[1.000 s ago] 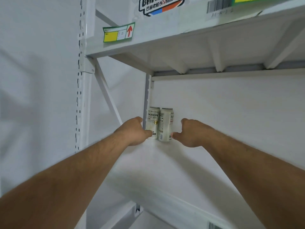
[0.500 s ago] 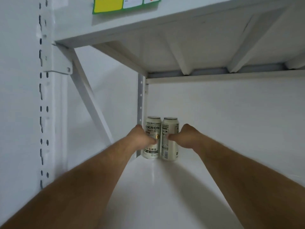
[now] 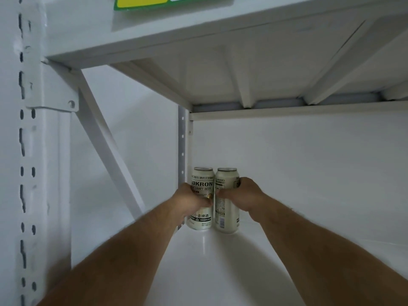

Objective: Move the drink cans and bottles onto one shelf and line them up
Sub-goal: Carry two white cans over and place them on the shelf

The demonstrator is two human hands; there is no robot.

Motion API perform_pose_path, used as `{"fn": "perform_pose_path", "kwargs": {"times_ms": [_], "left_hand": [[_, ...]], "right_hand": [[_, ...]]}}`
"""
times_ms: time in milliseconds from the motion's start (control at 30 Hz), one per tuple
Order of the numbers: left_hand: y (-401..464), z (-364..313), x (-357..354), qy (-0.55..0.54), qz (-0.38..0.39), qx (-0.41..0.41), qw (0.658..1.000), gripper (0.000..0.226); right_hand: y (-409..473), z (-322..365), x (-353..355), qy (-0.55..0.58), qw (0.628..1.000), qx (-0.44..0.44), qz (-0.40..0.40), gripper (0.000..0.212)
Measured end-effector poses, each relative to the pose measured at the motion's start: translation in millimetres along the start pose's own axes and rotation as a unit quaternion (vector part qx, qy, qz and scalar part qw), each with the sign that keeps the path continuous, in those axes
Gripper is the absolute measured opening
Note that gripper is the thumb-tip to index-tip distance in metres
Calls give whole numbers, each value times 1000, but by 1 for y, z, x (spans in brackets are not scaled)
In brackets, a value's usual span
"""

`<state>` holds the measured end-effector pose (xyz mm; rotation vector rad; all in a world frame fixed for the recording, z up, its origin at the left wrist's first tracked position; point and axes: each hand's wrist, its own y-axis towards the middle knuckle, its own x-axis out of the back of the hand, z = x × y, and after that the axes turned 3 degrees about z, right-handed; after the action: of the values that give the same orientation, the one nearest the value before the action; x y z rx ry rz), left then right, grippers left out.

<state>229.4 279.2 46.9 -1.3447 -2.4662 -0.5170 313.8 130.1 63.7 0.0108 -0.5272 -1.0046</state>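
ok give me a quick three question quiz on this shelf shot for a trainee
1. True or false: the left can and the right can stand upright in the back left corner of the shelf.
2. Which hand grips the can whose label reads CRAFT BEER? A) left hand B) right hand C) neither
3. Fill in: the sticker on the edge of the shelf above is green and ____.

Key: 1 true; 2 A; 3 yellow
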Motion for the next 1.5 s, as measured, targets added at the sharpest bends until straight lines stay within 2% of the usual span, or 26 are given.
{"fn": "perform_pose_path", "kwargs": {"times_ms": [167,667,900,1033,1200,1500], "left_hand": [[-5,3,2,-5,-4,-19,1000,28],[-55,-46,-33,-2,86,-109,990,33],[-105,-77,-77,-36,110,-126,985,36],[-142,-100,-108,-44,126,-139,981,35],[-198,-132,-157,-58,145,-150,976,37],[-288,-182,-252,-81,187,-143,968,46]], "right_hand": [[-8,-2,11,6,1000,4,-23,18],[-92,19,90,-7,991,34,-129,24],[-162,23,139,-30,983,36,-177,29],[-215,21,174,-24,979,28,-198,23],[-287,14,225,-36,972,10,-230,30],[-406,-2,321,-54,961,-37,-270,25]]}}
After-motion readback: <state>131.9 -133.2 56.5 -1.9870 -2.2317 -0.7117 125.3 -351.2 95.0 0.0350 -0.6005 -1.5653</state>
